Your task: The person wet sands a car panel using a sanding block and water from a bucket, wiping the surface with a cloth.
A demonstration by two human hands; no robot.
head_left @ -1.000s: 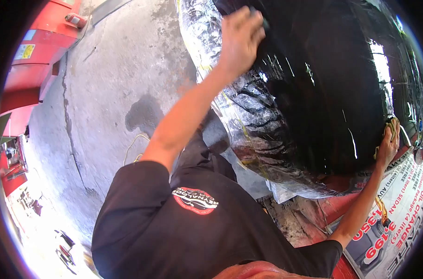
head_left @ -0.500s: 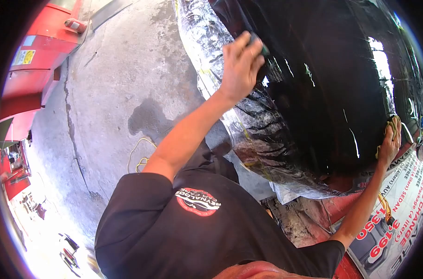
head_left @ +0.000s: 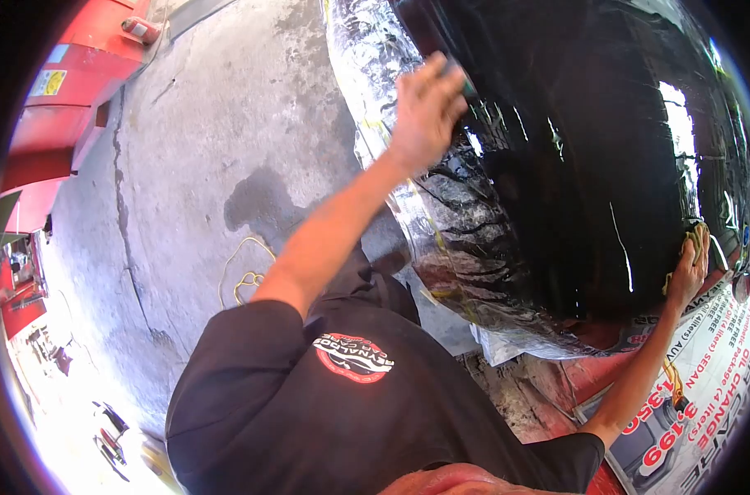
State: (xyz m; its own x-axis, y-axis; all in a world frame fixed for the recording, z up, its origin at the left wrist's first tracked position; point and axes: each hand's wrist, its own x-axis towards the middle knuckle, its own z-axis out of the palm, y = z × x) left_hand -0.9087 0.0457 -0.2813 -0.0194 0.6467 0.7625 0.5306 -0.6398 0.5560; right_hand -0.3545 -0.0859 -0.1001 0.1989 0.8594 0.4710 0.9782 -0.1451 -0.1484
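My left hand point(head_left: 430, 111) is closed on a small dark-green block point(head_left: 467, 86), mostly hidden behind the fingers. It presses near the edge of a wet, glossy black car panel point(head_left: 573, 165), beside clear plastic sheeting point(head_left: 457, 206) that drapes along the panel's near side. Farther right, my right hand point(head_left: 686, 272) grips a yellowish cloth point(head_left: 698, 241) against the panel's lower right part. White streaks and bright reflections show on the black surface between the two hands.
Grey concrete floor point(head_left: 202, 140) with a dark wet patch point(head_left: 259, 200) and a thin yellow cord point(head_left: 247, 262) lies to the left. Red cabinets point(head_left: 70, 99) and a fire extinguisher point(head_left: 140, 30) stand at upper left. A printed oil-change banner point(head_left: 705, 379) is at lower right.
My left hand with the block has moved down along the panel edge from its place a second ago. My right hand stays at nearly the same spot with the cloth.
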